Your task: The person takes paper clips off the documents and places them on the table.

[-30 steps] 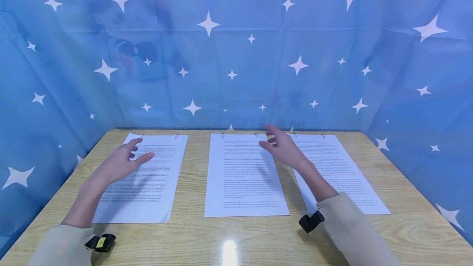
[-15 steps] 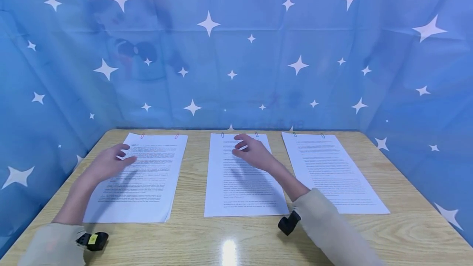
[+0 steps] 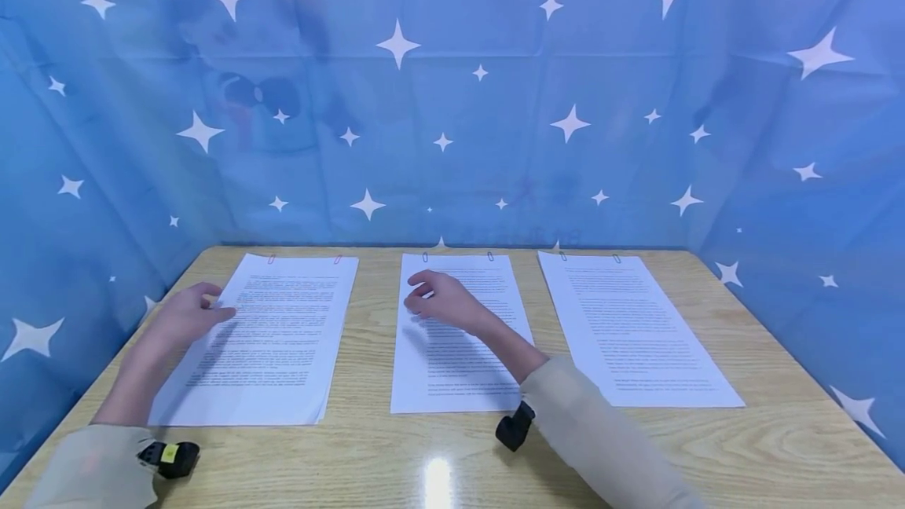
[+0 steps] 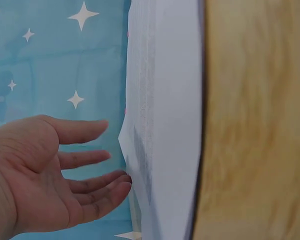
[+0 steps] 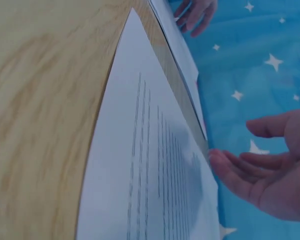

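Three sets of printed pages lie side by side. Over the left edge of the left set hovers my left hand, its fingers loosely bent and holding nothing. My right hand is above the upper left part of the middle set, also holding nothing. In the right wrist view that hand has its thumb apart from the fingers. Paper clips sit along the top edges: a red clip and another on the left set, dark blue ones on the middle, green ones on the right set.
The pages lie on a wood-grain table. A blue curtain with white stars stands behind the table and along both sides. A black wrist camera is on the left sleeve, another camera on the right.
My right hand has swept left from between the middle and right sets to over the middle set. My left hand has drawn back leftward and slightly towards me. The pages stay put.
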Demonstrator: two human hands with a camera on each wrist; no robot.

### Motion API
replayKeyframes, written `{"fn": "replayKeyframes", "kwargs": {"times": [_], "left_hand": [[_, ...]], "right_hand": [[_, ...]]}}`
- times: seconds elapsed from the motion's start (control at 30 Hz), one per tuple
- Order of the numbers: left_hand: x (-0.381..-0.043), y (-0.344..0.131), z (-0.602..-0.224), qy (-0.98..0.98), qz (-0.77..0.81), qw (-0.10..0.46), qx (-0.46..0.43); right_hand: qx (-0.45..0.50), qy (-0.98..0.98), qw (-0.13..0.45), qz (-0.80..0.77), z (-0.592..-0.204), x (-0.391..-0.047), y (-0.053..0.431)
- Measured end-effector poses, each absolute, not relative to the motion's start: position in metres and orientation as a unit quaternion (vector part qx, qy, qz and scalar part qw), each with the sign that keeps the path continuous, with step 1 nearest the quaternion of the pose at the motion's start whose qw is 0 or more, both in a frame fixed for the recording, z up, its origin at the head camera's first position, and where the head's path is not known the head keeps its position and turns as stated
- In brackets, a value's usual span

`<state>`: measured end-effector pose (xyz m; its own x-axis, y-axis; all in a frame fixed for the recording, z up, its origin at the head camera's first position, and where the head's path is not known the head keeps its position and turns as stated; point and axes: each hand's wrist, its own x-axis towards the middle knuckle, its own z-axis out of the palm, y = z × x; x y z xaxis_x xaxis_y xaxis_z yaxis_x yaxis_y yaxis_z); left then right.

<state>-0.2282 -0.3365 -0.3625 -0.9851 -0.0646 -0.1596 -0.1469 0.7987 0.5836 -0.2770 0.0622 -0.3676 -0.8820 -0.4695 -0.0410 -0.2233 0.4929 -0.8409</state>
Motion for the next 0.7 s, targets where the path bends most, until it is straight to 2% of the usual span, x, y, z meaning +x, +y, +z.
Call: {"fn": "replayKeyframes", "kwargs": {"times": [0.5,0.7], "left_hand": [[-0.233,-0.338,-0.360,0.944,0.292,0.106,-0.111],[-0.234,-0.340,-0.361,0.946,0.289,0.104,-0.102]], "right_hand": [[-0.141,0.796,0.207,-0.552,-0.375,-0.275,0.010],[-0.100,0.786,0.206,-0.574,-0.379,-0.272,-0.007]]}}
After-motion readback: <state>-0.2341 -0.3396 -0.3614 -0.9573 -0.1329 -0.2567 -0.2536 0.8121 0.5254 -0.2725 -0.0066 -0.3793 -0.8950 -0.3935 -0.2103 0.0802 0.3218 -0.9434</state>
